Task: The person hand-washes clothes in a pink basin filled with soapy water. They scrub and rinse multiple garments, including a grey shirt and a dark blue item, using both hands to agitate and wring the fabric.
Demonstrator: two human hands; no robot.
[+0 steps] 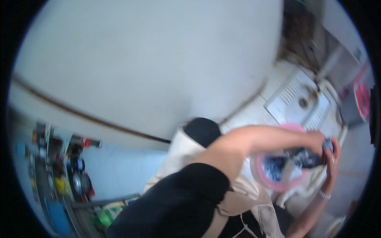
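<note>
Over a round pink plastic basin (262,175) at the right, my left hand (317,144) reaches across and grips a dark, wet-looking bundle, apparently cloth (308,158). My right hand (332,156), with a light segmented bracelet on its wrist, is beside it with fingers curled around a grey-blue part (328,145) at the bundle's end; blur hides whether the two are one piece. Inside the basin lie dark blue material (273,170) and something whitish (292,171). A beige apron (190,154) covers part of my lap.
Just beyond the basin is a white squat toilet (302,101) set in the tiled floor. A grey bin (352,108) with a pink liner stands at the right. A large white panel (148,65) fills the upper left. Shelves with pots and containers (80,183) are at the lower left.
</note>
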